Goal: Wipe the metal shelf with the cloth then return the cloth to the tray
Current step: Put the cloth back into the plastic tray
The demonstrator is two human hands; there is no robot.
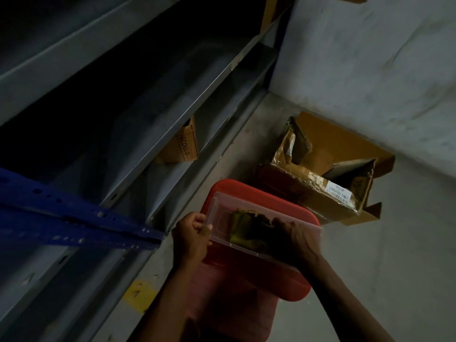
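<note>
Olive cloth (pixel 246 229) lies in the clear plastic tray (pixel 217 218), long axis ten-to-four; right hand (pixel 296 239) grasps it, left hand (pixel 190 234) clenches the tray's nine-o'clock end.

Floor (pixel 370 280) right of the stool (pixel 259 193) looks clear; torn carton (pixel 333 174) blocks the corner.

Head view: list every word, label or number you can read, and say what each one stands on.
"ECOGLO": printed on the side of the small box on the metal shelf.
White sticker on the open box on the floor: there is print, seen upside down, too small and blurred to read surely.
Tray, cloth, red stool: no text visible.
</note>
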